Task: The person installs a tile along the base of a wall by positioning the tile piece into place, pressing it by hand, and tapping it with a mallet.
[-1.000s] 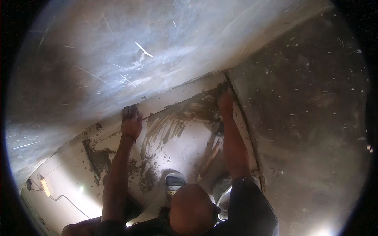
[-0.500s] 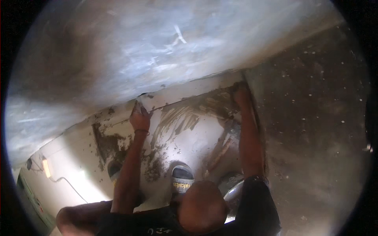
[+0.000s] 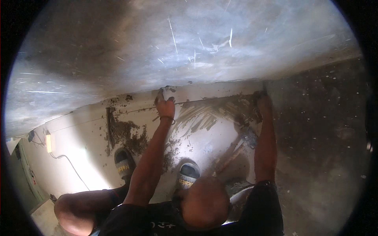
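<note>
My left hand [image 3: 165,106] is at the foot of the wall, fingers bent around a small whitish-grey piece [image 3: 169,93] whose kind I cannot make out. Right beside it begins a pale strip [image 3: 220,89] running along the wall base toward the corner. My right hand [image 3: 264,103] reaches into that dark corner, close to the strip's far end. Shadow hides its fingers and anything in them. Between the hands, brown mortar-like smears [image 3: 201,116] streak the white floor [image 3: 204,143].
Dark crumbs [image 3: 132,135] litter the floor left of my left arm. A long-handled tool [image 3: 232,156] with a grey head lies by my right forearm, near a round bucket-like container [image 3: 241,196]. A lit lamp [image 3: 49,143] with a cable stands far left. A dark speckled wall [image 3: 319,137] borders the right.
The whole view has shifted, so both hands and the floor appear farther right. Against the strip and the corner, the hands look nearly unmoved.
</note>
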{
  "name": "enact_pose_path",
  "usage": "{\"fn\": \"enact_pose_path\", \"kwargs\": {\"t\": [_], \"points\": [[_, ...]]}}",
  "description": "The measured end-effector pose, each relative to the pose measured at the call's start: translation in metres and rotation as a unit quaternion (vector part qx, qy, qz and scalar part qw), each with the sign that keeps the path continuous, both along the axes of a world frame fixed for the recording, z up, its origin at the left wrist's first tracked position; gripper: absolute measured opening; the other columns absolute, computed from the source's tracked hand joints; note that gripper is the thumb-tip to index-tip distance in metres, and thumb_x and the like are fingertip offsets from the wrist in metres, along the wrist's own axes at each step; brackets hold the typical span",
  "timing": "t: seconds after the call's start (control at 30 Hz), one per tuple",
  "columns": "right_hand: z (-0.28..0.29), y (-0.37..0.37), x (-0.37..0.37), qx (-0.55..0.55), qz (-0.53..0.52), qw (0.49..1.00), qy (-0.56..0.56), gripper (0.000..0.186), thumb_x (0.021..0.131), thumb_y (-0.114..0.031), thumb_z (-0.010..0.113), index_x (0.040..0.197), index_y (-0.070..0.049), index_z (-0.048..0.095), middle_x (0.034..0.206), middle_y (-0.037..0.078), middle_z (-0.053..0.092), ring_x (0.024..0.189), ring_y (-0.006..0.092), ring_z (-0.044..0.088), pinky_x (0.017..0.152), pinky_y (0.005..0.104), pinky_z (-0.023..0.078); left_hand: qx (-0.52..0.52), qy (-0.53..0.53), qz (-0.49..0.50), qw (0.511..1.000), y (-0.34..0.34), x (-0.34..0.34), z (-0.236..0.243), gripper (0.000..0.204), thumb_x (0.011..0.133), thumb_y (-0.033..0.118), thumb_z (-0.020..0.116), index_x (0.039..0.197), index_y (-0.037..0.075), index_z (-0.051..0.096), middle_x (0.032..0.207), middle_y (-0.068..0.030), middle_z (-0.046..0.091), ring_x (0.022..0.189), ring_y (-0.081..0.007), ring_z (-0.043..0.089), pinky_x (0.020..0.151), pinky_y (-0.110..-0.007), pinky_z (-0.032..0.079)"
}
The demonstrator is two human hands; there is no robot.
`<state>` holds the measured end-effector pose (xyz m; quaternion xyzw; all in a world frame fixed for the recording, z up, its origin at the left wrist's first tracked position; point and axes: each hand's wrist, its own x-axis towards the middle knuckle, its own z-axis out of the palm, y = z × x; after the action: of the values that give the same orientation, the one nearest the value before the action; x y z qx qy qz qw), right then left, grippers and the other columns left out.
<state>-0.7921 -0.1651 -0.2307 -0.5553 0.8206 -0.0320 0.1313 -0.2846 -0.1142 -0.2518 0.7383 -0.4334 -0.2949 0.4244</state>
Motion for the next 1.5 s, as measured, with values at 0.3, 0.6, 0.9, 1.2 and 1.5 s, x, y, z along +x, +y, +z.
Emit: {"fn": "enact_pose_path", "kwargs": {"t": [0.3,0.6,0.9,1.2,1.5], "points": [[-0.029,0.003,-0.029,-0.05,0.084,0.995,-0.01,0.046,0.092,-0.018,0.058,0.134,-0.001,0.061,0.12,0.027,0.068,0.111,0.0441,0.064,0.097,0.0523,0.05,0.051,-0.144,0.169,0.974,-0.053,-0.057,0.003,0.055,0.082,0.007,0.067,0.126,-0.012,0.04,0.116,-0.0274,0.054,0.111,-0.0418,0.054,0.104,-0.051,0.038],[-0.009,0.005,-0.014,-0.119,0.143,0.981,-0.056,0.049,0.092,-0.019,0.061,0.139,-0.003,0.06,0.122,0.027,0.067,0.113,0.044,0.064,0.1,0.0503,0.05,0.052,0.0,0.319,0.946,-0.059,-0.062,0.043,0.045,0.085,0.014,0.065,0.117,-0.013,0.049,0.11,-0.0327,0.057,0.106,-0.046,0.054,0.098,-0.054,0.042],[-0.071,-0.003,-0.054,-0.133,0.165,0.977,0.021,0.036,0.095,-0.018,0.058,0.125,-0.001,0.066,0.123,0.027,0.067,0.111,0.0437,0.065,0.096,0.0487,0.052,-0.083,0.165,0.293,0.938,-0.053,-0.022,-0.006,0.029,0.083,0.018,0.067,0.096,-0.008,0.067,0.1,-0.0279,0.072,0.094,-0.0464,0.069,0.082,-0.053,0.053],[-0.061,0.034,0.032,-0.066,0.204,0.882,0.419,0.038,0.093,-0.013,0.063,0.13,-0.007,0.066,0.123,0.018,0.068,0.106,0.0305,0.07,0.09,0.0418,0.057,0.102,0.086,0.173,0.976,-0.042,0.032,-0.048,0.052,0.078,0.033,0.075,0.116,-0.003,0.071,0.119,-0.0235,0.072,0.107,-0.0376,0.07,0.092,-0.044,0.054],[0.01,0.058,0.236,-0.055,-0.242,0.676,-0.694,0.034,0.104,-0.014,0.056,0.136,-0.004,0.057,0.129,0.013,0.062,0.121,0.0323,0.06,0.101,0.0504,0.052,0.262,-0.069,-0.069,0.96,-0.068,0.056,-0.02,0.064,0.089,0.063,0.06,0.125,0.012,0.072,0.13,-0.0145,0.07,0.115,-0.0342,0.068,0.098,-0.045,0.053]]}}
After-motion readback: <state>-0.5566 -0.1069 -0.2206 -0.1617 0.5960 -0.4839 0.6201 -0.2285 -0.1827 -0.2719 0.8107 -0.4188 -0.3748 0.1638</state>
